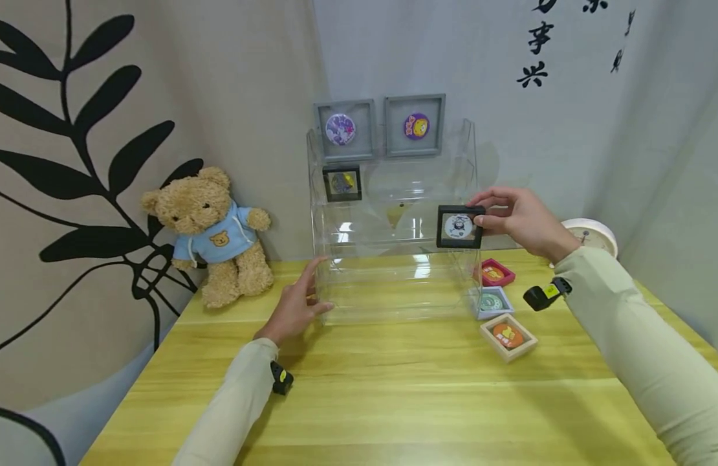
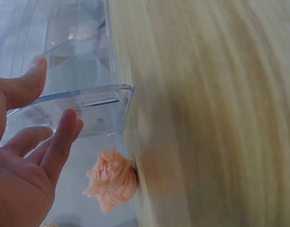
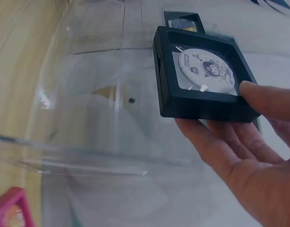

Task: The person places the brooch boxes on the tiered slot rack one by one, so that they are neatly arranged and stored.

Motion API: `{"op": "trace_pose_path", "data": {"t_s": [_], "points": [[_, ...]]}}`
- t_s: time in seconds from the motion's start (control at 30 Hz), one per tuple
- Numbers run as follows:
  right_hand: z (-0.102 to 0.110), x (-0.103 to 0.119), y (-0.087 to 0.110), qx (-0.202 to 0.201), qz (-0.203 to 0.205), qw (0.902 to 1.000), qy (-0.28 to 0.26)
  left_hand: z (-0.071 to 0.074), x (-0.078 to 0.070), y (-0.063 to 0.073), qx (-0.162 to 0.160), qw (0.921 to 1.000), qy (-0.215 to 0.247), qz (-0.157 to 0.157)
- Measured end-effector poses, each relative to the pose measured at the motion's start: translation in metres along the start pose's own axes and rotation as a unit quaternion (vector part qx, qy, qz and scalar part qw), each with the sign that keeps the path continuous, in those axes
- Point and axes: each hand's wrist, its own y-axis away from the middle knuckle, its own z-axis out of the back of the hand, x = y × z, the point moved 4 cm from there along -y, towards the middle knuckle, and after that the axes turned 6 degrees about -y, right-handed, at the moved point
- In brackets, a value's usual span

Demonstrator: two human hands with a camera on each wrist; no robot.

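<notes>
My right hand holds a black square frame in front of the right side of a clear stepped display stand. In the right wrist view, the thumb lies on the frame's near rim and the fingers are beneath it. Behind its window is a round white badge with a cartoon figure. At the stand's lower left side is my left hand. Its thumb and loosely extended fingers lie either side of the clear side panel in the left wrist view. A smaller-looking black frame stands on an upper tier.
Two grey frames with badges occupy the top tier. Beside the stand's right side lie a pink frame, a pale lilac frame and a wooden frame. A teddy bear sits left; a white clock is right.
</notes>
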Motion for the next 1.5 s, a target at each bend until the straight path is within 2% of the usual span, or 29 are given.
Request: {"op": "trace_pose_path", "data": {"t_s": [0.3, 0.57, 0.67, 0.9, 1.2, 1.5], "points": [[-0.015, 0.054, -0.046, -0.015, 0.06, 0.9973, 0.04, 0.002, -0.001, -0.003, -0.005, 1.0, -0.001, -0.006], [-0.025, 0.073, -0.08, -0.062, 0.07, 0.9912, 0.094, 0.001, -0.002, -0.001, -0.003, 0.9999, 0.01, -0.004], [-0.028, 0.075, -0.09, -0.078, 0.069, 0.9891, 0.104, 0.001, -0.002, -0.002, -0.002, 1.0, 0.008, -0.004], [-0.033, 0.077, -0.108, -0.121, 0.07, 0.9861, 0.089, 0.002, -0.002, -0.002, -0.005, 0.9999, 0.009, 0.0], [-0.045, 0.064, -0.12, -0.125, 0.061, 0.9869, 0.083, -0.001, 0.0, -0.001, 0.002, 0.9999, 0.014, 0.002], [-0.057, 0.055, -0.128, -0.138, 0.034, 0.989, 0.042, 0.001, 0.001, -0.001, 0.0, 1.0, 0.001, -0.002]]}}
